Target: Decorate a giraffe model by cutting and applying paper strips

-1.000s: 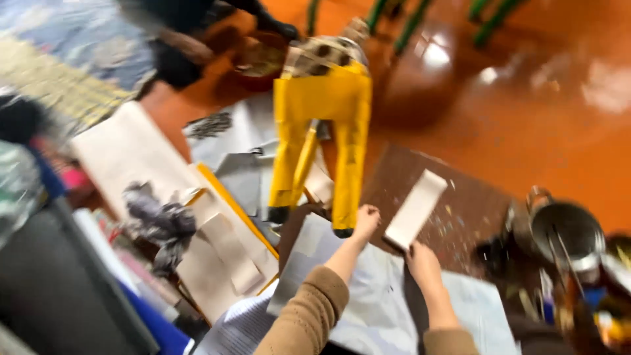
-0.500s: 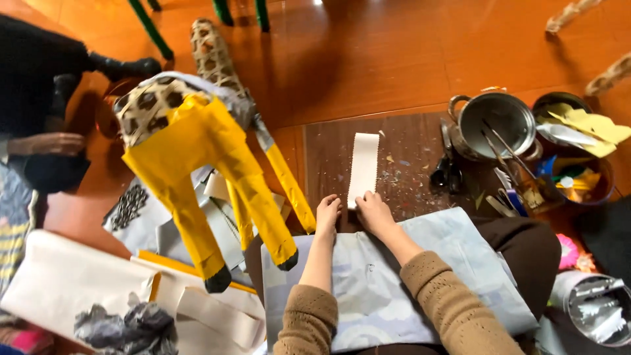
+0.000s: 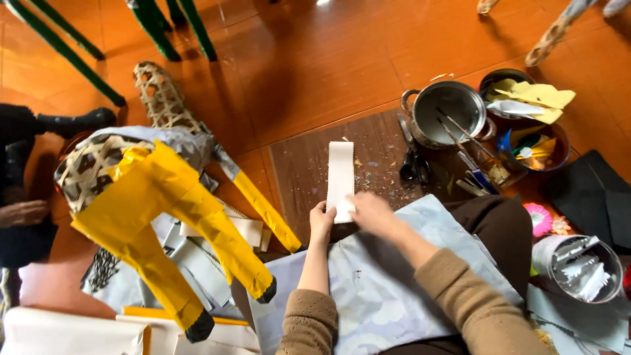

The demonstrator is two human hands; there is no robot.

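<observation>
Orange floor (image 3: pixel 315 66) is carrying a yellow papered animal frame (image 3: pixel 164 217) beside both hands. Left hand (image 3: pixel 321 222) and right hand (image 3: pixel 370 212) are gripping a white paper strip (image 3: pixel 340 174); a metal pot (image 3: pixel 445 113) is holding brushes.

No packages, labels, signs or screens show in this view. The nearest to one is a plain white paper strip (image 3: pixel 340 179), long and rectangular with nothing on it, lying on the dark board and held at its near end by both hands.
</observation>
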